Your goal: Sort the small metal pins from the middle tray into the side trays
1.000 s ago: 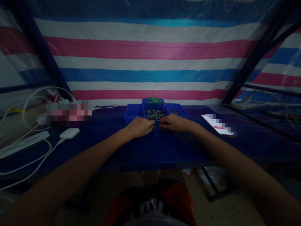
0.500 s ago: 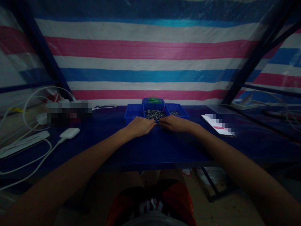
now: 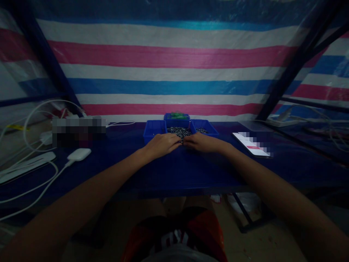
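Observation:
My left hand (image 3: 162,144) and my right hand (image 3: 201,142) meet fingertip to fingertip at the front of the middle blue bin. Their fingers are closed in a pinch, and whatever lies between them is too small and dark to name. Behind the fingertips, a heap of small dark metal pieces (image 3: 178,131), like screws, fills that bin. The left blue bin (image 3: 154,126) stands beside my left hand and shows few pieces. In the right blue bin (image 3: 211,128), past my right hand, lies a smaller pile of similar metal pieces (image 3: 201,130).
Behind the middle bin, another blue bin (image 3: 167,116) holds green material (image 3: 178,115). A lit phone (image 3: 249,143) lies to the right on the blue table (image 3: 177,174). At left are a white charger (image 3: 79,154), cables and a white flat device (image 3: 29,165). A striped sheet (image 3: 174,56) hangs behind.
My fingertips have come slightly closer together, the left hand shifting a little to the right. The bins and their contents look the same.

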Demonstrator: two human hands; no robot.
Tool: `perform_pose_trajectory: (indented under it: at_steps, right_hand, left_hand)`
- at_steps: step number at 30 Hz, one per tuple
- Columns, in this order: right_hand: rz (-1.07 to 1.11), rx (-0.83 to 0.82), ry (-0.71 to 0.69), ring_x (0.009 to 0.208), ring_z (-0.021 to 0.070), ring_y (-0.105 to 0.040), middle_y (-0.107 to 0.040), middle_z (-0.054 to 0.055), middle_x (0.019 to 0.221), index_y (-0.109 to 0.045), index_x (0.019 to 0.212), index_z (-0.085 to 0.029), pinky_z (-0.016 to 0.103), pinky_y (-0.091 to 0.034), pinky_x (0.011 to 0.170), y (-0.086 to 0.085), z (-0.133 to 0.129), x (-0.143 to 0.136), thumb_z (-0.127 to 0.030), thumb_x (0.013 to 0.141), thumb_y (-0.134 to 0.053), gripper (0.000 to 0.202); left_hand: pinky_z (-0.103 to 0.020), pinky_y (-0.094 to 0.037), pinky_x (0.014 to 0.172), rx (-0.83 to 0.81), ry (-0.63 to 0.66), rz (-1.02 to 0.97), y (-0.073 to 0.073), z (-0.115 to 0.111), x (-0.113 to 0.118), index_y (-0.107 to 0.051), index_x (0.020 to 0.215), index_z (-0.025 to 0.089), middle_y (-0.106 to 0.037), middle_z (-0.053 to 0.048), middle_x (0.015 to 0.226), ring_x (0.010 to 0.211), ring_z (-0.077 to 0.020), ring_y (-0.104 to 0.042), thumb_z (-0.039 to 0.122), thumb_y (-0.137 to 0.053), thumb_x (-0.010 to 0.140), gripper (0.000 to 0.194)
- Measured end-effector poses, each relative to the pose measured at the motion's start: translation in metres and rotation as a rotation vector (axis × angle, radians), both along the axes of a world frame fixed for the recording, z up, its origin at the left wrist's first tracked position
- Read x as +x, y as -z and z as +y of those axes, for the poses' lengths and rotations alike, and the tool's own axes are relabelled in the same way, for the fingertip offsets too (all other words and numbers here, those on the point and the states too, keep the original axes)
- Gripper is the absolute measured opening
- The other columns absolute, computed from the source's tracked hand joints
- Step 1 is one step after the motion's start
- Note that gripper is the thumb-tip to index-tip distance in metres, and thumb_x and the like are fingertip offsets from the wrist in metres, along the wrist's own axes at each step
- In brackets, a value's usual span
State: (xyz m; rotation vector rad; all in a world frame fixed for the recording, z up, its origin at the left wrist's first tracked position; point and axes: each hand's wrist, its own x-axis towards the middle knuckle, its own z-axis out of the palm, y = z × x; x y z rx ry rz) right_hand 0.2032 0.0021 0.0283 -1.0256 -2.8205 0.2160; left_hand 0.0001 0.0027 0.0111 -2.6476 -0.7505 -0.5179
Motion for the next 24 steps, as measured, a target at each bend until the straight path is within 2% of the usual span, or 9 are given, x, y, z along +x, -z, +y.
perform_pose_trajectory:
  at_steps: [10, 14, 18, 24]
  right_hand:
    - [0.004, -0.028, -0.023, 0.056, 0.0101, -0.05, -0.06, 0.002, 0.068, -0.059, 0.089, -0.014, 0.023, -0.035, 0.055, 0.0017, 0.0001, -0.0001, -0.025, 0.087, -0.041, 0.021]
    - [-0.022, -0.032, -0.018, 0.061, 0.0109, -0.052, -0.061, 0.003, 0.073, -0.06, 0.091, -0.015, 0.023, -0.036, 0.058, -0.0012, -0.0004, 0.0011, -0.028, 0.086, -0.044, 0.022]
    - [-0.023, -0.014, -0.027, 0.061, 0.0109, -0.052, -0.061, 0.003, 0.073, -0.059, 0.09, -0.015, 0.023, -0.036, 0.059, -0.0029, 0.0013, 0.0038, -0.031, 0.086, -0.044, 0.023]
    - [-0.005, -0.003, -0.047, 0.059, 0.0106, -0.051, -0.058, 0.002, 0.068, -0.059, 0.087, -0.015, 0.023, -0.035, 0.057, 0.0003, 0.0024, 0.0024, -0.03, 0.087, -0.04, 0.024]
  left_hand:
    - [-0.022, -0.042, 0.071, -0.078, 0.119, 0.002, -0.001, -0.0053, 0.0021, -0.054, 0.093, 0.017, -0.059, -0.004, 0.095, 0.09, -0.0133, -0.055, 0.023, -0.042, 0.085, 0.016]
    - [-0.022, -0.04, 0.064, -0.094, 0.036, 0.008, -0.0024, -0.0081, 0.0034, -0.052, 0.087, 0.016, -0.059, -0.003, 0.085, 0.081, -0.0137, -0.056, 0.023, -0.044, 0.08, 0.013]
    - [-0.023, -0.038, 0.059, -0.12, -0.07, 0.021, -0.0014, -0.0057, 0.0026, -0.052, 0.087, 0.017, -0.06, -0.003, 0.08, 0.072, -0.0135, -0.057, 0.029, -0.042, 0.083, 0.016]
    - [-0.023, -0.038, 0.062, -0.15, -0.058, 0.076, 0.0029, -0.0014, 0.003, -0.054, 0.091, 0.017, -0.062, -0.003, 0.083, 0.078, -0.0143, -0.058, 0.03, -0.039, 0.087, 0.02]
